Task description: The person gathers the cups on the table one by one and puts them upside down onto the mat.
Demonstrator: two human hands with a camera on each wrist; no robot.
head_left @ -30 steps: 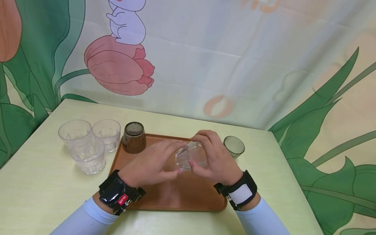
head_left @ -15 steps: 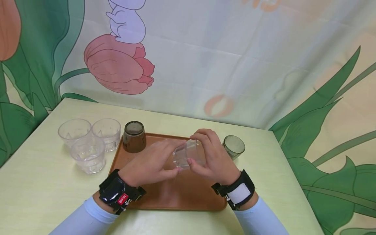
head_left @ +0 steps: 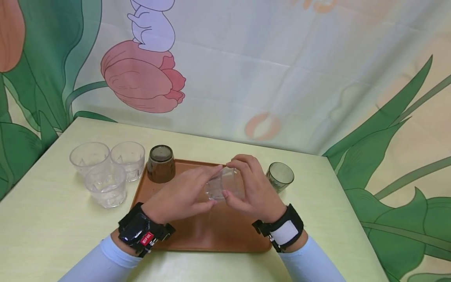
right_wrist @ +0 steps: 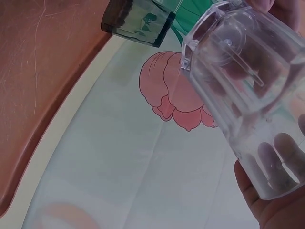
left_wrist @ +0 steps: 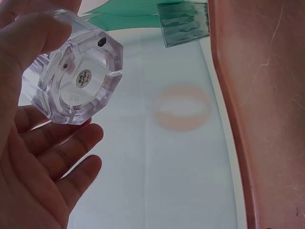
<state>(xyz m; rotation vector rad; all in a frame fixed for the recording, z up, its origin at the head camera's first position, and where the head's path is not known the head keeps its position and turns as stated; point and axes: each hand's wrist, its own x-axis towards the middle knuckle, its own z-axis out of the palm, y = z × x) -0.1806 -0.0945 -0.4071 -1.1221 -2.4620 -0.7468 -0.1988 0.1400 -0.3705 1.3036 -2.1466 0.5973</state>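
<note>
A clear, faceted drinking glass lies on its side in the air over the brown tray, its base toward the left. My right hand grips it near the rim, thumb in front and fingers over the top. My left hand holds the base end between thumb and fingertips. In the left wrist view the octagonal base shows a small round sticker and faces the palm. Through the clear wall in the right wrist view, right-hand fingers are visible.
An upside-down smoked glass stands at the tray's back left corner. Another smoked glass stands upright on the table behind my right hand. Three clear glasses stand close together left of the tray. A printed curtain hangs behind the table.
My right hand and the clear glass have shifted slightly left, bringing the base deeper between my left thumb and fingers. The left hand has barely moved.
</note>
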